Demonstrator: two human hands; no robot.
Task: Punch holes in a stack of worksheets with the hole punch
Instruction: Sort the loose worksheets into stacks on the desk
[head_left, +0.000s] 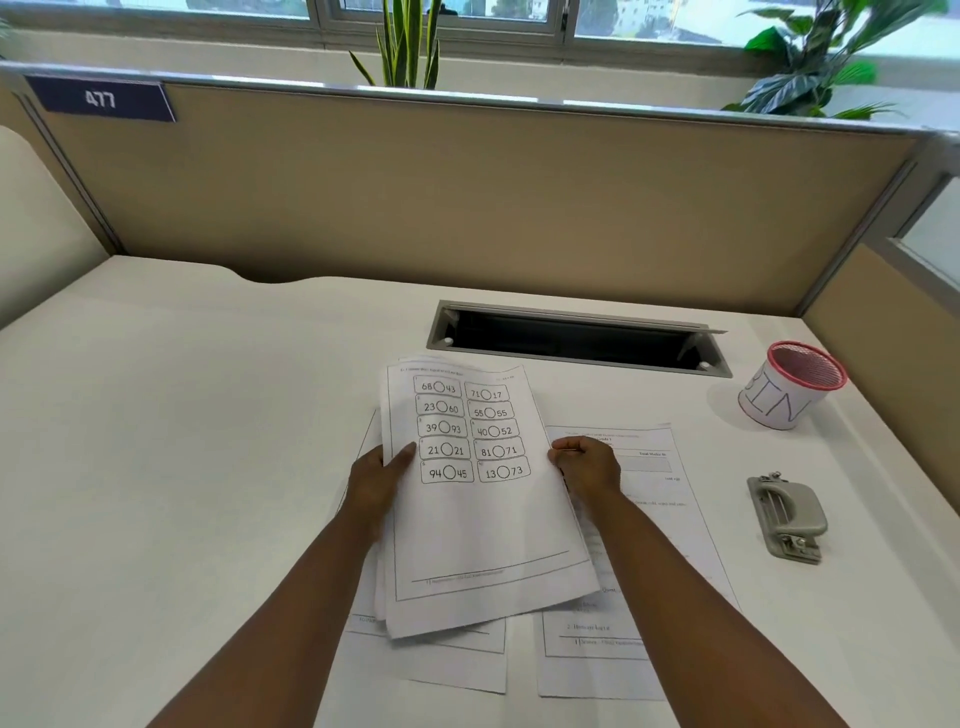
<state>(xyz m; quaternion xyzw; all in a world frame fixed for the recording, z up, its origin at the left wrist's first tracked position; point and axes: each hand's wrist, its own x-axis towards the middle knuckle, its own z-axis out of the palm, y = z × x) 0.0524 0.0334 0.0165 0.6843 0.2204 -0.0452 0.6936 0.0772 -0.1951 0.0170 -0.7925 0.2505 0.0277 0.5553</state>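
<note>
step: squaring up the stack of worksheets (467, 499) | grip: my left hand (376, 480) and right hand (587, 465) pinch its sides | next: carry it to the hole punch (787, 514) at 3 o'clock

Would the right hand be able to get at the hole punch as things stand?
Probably yes, once it lets go: the right hand is gripping the stack, but the hole punch lies to its right on bare desk, nothing between.

White desk (208, 415), with a grey recessed cable tray (576, 340) near its far edge. Tan partition panels (467, 197) enclose the far and right edges; navy plate "477" (101, 98) at upper left. Windows (441, 10) beyond, daylit; leafy plants (815, 57) on the sill.
</note>
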